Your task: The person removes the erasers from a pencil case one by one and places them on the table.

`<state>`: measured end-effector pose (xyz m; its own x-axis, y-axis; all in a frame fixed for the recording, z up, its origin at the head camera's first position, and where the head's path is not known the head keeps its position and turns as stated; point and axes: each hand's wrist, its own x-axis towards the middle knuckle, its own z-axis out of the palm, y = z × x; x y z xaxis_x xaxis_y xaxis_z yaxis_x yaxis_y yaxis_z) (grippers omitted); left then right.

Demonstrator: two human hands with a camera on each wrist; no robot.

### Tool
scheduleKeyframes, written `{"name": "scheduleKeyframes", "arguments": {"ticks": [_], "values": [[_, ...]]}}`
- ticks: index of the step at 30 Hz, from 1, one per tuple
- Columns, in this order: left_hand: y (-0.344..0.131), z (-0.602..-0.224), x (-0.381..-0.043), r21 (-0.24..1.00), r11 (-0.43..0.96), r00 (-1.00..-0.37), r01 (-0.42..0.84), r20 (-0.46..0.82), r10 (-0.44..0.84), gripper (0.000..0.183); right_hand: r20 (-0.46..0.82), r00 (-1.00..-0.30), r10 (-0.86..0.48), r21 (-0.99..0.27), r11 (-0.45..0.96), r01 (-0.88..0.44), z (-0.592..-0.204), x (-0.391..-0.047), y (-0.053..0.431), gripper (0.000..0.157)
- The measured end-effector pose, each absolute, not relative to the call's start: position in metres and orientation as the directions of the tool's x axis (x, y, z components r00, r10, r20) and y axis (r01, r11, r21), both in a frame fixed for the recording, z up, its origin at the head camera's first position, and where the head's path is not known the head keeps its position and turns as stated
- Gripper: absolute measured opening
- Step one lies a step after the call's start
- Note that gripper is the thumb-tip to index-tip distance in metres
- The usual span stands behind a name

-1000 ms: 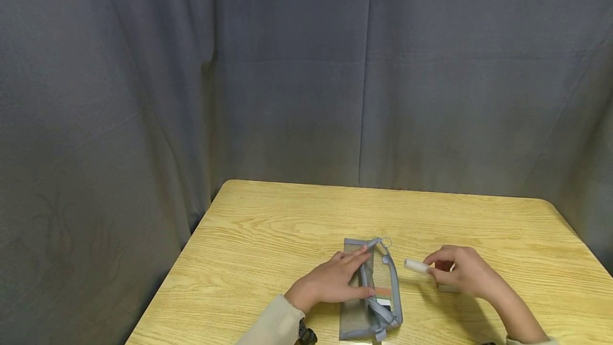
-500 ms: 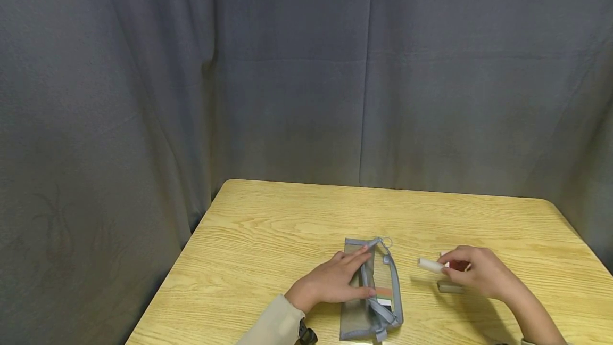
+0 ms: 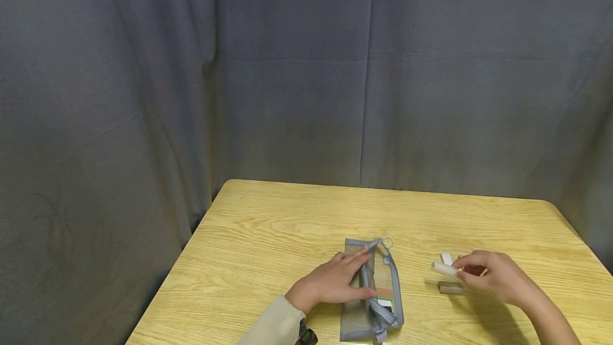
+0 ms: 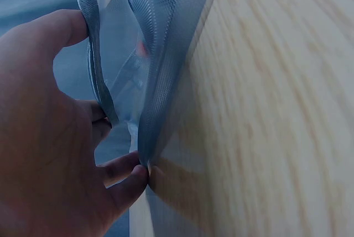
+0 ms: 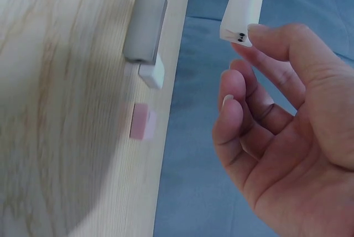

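Note:
My left hand [image 3: 335, 279] lies over a grey mesh zip pouch [image 3: 353, 321], which stands partly open. In the left wrist view the thumb is on the pouch's zip edge [image 4: 95, 54], while fingertips grip the mesh edge lower down. Colored strips, orange and green, and a dark-and-white item show inside the pouch. My right hand [image 3: 498, 277] pinches a small white block [image 5: 244, 8] with black dots at one end between thumb and index finger; the other fingers are curled in. It is held above the table, to the right of the pouch.
Below the right hand a grey block [image 3: 450, 288] lies on the wooden table [image 3: 306, 212]. A white block [image 3: 446, 258] and a pink piece [image 5: 140, 121] are close by. Dark curtains [image 3: 292, 68] hang behind and beside the table.
My right hand has moved right, away from the pouch, with the white block still pinched. The grey and white blocks on the table now show. The left hand and pouch stay put.

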<state>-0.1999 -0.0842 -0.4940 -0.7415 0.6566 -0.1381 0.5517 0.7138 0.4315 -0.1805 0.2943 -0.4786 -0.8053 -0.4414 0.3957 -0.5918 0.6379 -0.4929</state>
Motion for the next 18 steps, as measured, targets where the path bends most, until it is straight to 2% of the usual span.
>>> {"name": "scheduleKeyframes", "arguments": {"ticks": [18], "values": [[-0.084,-0.494,-0.200,0.430,0.713,-0.741,0.555,-0.135,0.658,0.083,0.381,-0.848,-0.368,-0.481,0.705,-0.521,-0.485,-0.172,0.318,0.021]]}}
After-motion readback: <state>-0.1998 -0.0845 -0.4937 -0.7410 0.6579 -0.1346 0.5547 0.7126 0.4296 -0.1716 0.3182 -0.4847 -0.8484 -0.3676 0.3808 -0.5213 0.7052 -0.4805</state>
